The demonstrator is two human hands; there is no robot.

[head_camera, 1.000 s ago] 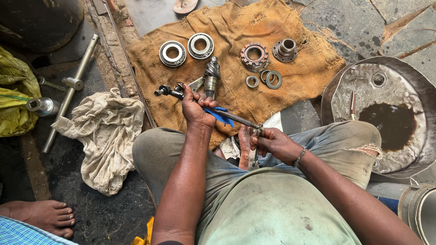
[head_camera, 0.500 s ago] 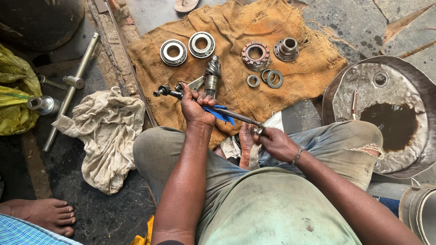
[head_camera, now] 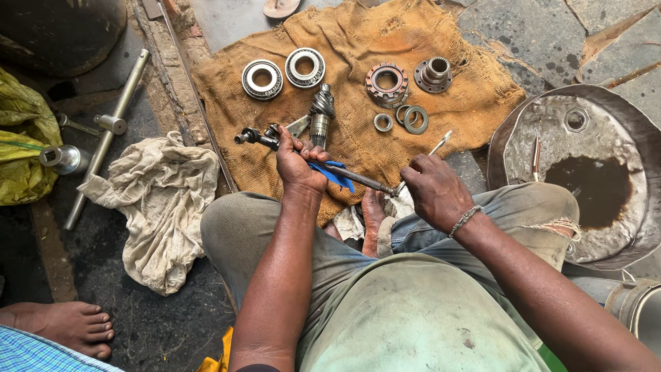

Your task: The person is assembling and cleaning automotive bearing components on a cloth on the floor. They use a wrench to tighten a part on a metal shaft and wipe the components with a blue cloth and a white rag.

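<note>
- Since a second ago, lifted: right hand [head_camera: 435, 187] off the rod's end, now pinching a thin metal pin [head_camera: 441, 143] at frame centre-right
- Left hand [head_camera: 297, 164] wrapped tight round the metal rod [head_camera: 358, 179] and blue cloth [head_camera: 332, 172], mid-frame over the burlap mat [head_camera: 468, 103]
- Likely slip: greasy rod twisting loose, knocking the bearing rings [head_camera: 282, 72] nearby
- Could drop pin into oily pan [head_camera: 606, 131]

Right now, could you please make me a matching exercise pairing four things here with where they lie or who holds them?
Things:
1. rod
2. bearings
3. rag
4. thin tool

Places:
a. on the floor, left of the knee
b. in the right hand
c. on the burlap, far left
d. gripped by the left hand

Pairs: 1-d, 2-c, 3-a, 4-b
</note>
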